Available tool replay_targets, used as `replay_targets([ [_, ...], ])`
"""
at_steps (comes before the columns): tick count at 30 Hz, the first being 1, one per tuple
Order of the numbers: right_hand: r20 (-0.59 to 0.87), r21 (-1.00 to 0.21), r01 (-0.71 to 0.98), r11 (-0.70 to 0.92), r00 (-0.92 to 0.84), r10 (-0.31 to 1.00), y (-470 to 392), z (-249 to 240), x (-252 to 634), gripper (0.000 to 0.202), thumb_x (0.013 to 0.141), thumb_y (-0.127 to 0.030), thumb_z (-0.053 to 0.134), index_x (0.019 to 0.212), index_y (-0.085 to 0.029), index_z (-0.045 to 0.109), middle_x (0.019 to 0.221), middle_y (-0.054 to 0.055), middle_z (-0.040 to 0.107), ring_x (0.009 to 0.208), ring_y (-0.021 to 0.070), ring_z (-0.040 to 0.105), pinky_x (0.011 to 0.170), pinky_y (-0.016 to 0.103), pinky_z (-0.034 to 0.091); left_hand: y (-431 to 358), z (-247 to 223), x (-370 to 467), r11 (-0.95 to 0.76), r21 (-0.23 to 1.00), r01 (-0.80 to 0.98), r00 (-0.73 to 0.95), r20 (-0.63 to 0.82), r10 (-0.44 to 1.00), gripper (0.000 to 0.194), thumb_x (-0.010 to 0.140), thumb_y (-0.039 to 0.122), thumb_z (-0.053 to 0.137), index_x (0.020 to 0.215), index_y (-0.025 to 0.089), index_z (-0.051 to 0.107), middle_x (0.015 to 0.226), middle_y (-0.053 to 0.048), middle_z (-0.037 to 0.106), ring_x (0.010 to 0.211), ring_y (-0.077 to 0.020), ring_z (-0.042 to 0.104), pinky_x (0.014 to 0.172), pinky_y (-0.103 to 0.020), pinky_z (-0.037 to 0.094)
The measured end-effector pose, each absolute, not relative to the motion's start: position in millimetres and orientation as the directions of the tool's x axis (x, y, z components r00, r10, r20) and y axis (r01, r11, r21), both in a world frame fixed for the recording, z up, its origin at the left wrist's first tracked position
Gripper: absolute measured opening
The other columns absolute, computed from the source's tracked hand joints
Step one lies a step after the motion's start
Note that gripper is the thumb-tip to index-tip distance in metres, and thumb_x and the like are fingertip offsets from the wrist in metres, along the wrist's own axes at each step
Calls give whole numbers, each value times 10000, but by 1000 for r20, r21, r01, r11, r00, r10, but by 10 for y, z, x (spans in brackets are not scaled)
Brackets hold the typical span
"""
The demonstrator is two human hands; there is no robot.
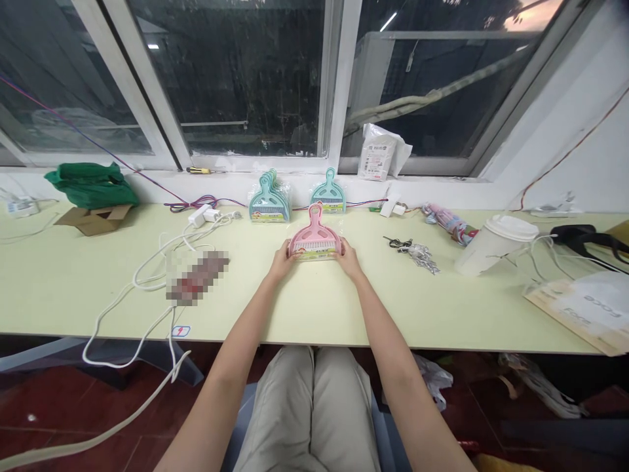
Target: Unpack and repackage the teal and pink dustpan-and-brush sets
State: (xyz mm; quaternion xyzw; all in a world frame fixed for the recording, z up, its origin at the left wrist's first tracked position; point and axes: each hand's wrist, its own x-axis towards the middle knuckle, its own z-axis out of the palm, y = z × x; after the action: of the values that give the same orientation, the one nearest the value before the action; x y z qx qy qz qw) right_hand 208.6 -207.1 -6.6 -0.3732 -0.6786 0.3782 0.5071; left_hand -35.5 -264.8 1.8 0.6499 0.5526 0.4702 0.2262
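Observation:
A pink dustpan-and-brush set [314, 237] in clear wrapping stands upright on the table, handle up, with white bristles and a printed label along its lower edge. My left hand [282, 261] grips its left side, and my right hand [348, 259] grips the right side. Whether more pink sets stand behind the front one, I cannot tell. Just beyond, against the wall, several turquoise dustpan sets [269, 200] are stacked together at left. Another turquoise dustpan set [329, 193] stands behind the pink one, partly hidden by it.
On the pale table [314, 308], white cables [142, 265] and a blurred object [196, 278] lie to the left. A green bag [92, 185] sits above an open cardboard box [95, 219]. Keys [421, 255], an umbrella [449, 224] and a white cup [496, 246] are to the right.

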Motion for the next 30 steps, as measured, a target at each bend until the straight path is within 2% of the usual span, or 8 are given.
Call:
replay_targets([
  [4,440,-881,124,456,-139,887,-2040,-71,2078,497,659,-255,643,1148,-171,605,1022,44,686,893,197,619,831,334,510,-2662,56,-319,-292,821,491,-95,384,919,488,749,342,632,1194,177,516,859,-2,661,738,-150,563,702,-244,431],
  [10,396,-856,309,414,-122,910,-2023,-115,2125,286,657,-298,657,922,-191,667,733,-1,676,674,166,567,739,317,493,-2635,13,-340,-266,789,553,-81,369,926,334,754,323,597,1054,178,599,825,-8,650,745,-157,544,725,-260,428],
  [15,391,-882,266,390,-54,919,-1916,-165,2099,247,680,-359,629,852,-185,666,719,11,678,658,172,581,690,296,486,-2458,-20,-342,-258,750,609,-119,407,906,264,765,350,577,971,187,609,762,8,611,703,-154,513,694,-264,408],
  [20,425,-847,378,373,61,903,-1535,-114,2171,234,716,-364,606,844,-177,666,796,66,690,694,200,600,760,349,499,-1935,51,-173,-262,694,671,-94,430,898,160,774,333,570,834,185,575,737,-3,572,711,-166,505,728,-295,417],
  [23,475,-799,462,385,92,875,-1148,-76,2203,227,716,-319,596,876,-173,665,878,104,686,821,242,618,868,417,487,-1455,37,-53,-316,668,674,-74,486,871,118,770,280,571,829,179,559,853,-50,584,844,-209,543,823,-353,437],
  [26,537,-765,467,444,82,840,-677,-95,2144,376,751,-277,535,1100,-170,627,1113,141,656,1071,273,586,999,462,427,-913,-43,5,-341,669,661,-119,542,832,220,764,221,575,977,170,553,1054,-115,563,1072,-265,524,956,-431,413],
  [28,574,-753,442,487,81,815,-338,-145,2069,498,794,-287,478,1278,-182,531,1324,137,554,1227,259,509,1061,449,387,-553,-100,2,-363,676,642,-152,576,804,368,757,192,581,1118,162,516,1215,-160,507,1230,-298,450,1030,-475,366],
  [30,587,-750,418,513,65,807,-7,-205,1998,576,836,-322,421,1400,-206,411,1468,113,417,1282,245,470,1066,431,396,-225,-134,-17,-352,695,627,-208,585,784,491,758,180,582,1232,150,456,1358,-201,416,1349,-327,341,1076,-503,318],
])
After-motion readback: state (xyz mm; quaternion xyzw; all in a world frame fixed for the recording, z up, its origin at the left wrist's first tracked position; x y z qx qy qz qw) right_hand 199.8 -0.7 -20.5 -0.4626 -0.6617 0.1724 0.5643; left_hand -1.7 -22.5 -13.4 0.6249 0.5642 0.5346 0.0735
